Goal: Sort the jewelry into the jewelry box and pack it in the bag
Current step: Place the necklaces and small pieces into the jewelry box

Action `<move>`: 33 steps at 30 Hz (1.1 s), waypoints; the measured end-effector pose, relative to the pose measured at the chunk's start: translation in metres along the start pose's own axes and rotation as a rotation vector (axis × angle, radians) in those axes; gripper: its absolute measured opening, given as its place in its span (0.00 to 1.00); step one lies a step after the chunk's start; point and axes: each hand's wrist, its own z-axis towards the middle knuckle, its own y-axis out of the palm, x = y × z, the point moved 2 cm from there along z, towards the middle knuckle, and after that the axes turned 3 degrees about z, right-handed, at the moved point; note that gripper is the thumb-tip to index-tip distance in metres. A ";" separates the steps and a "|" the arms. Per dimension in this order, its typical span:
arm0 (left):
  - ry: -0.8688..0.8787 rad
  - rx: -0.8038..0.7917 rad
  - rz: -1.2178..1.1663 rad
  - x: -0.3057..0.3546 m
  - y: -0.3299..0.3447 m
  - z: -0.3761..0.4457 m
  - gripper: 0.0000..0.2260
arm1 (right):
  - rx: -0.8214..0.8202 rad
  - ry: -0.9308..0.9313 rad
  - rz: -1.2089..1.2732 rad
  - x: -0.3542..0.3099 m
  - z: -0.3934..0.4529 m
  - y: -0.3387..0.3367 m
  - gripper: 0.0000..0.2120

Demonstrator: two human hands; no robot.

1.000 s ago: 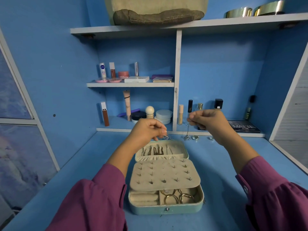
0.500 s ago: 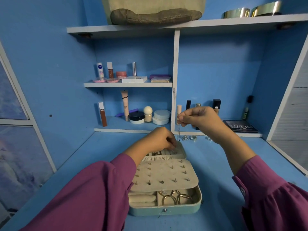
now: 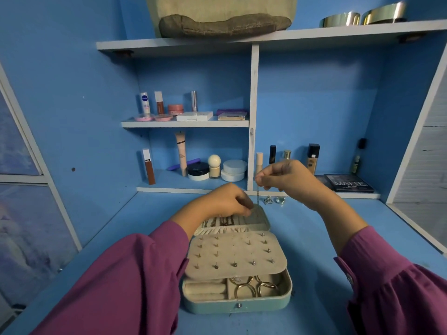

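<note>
Sorting well under way, packing not begun. The jewelry box (image 3: 238, 284) lies open on the blue desk (image 3: 314, 250), near centre. Its stud panel (image 3: 235, 253) carries rows of earrings; gold hoops (image 3: 251, 286) sit in the near compartment beside the padded ring rolls (image 3: 204, 288); several chains (image 3: 222, 221) already hang in the lid (image 3: 256, 217) above a gathered pocket.

In hand now — a thin silver chain (image 3: 257, 195). The right hand (image 3: 287, 177) pinches its top end between curled fingertips, holding it hanging straight. The left hand (image 3: 227, 201), fingers curled together at the lid's far right edge, seems to pinch the lower end; the contact itself is hidden.

Still loose on the desk, just beyond the lid to the right: a small silver ornament (image 3: 268, 199) and a clear heart-shaped piece (image 3: 280, 200). The bag (image 3: 222, 18) sits on the top shelf (image 3: 266, 36), far side, untouched — so closing the box and packing it remain.

Materials: box shell smooth pale-teal, lining matte cream, felt-like; panel soft-edged, rounded corners. Chain fine and limp, likely to tangle. Bag coarse woven fabric, slumped.
</note>
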 end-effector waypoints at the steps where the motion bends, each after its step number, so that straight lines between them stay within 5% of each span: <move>1: 0.009 0.044 -0.082 0.001 -0.003 -0.001 0.13 | -0.006 0.013 -0.009 0.002 0.001 0.001 0.06; 7: 0.069 0.211 -0.368 0.009 -0.003 0.002 0.02 | 0.032 0.046 -0.008 0.010 0.004 0.011 0.05; 20: -0.064 0.259 -0.021 -0.010 0.006 0.013 0.02 | 0.105 0.137 -0.460 0.057 0.016 0.036 0.06; 26: -0.089 0.287 0.121 -0.009 0.009 0.011 0.06 | 0.147 0.083 -0.468 0.062 0.013 0.038 0.09; 33: -0.068 0.149 0.347 -0.012 0.010 0.005 0.12 | 0.049 0.009 -0.640 0.068 0.009 0.037 0.09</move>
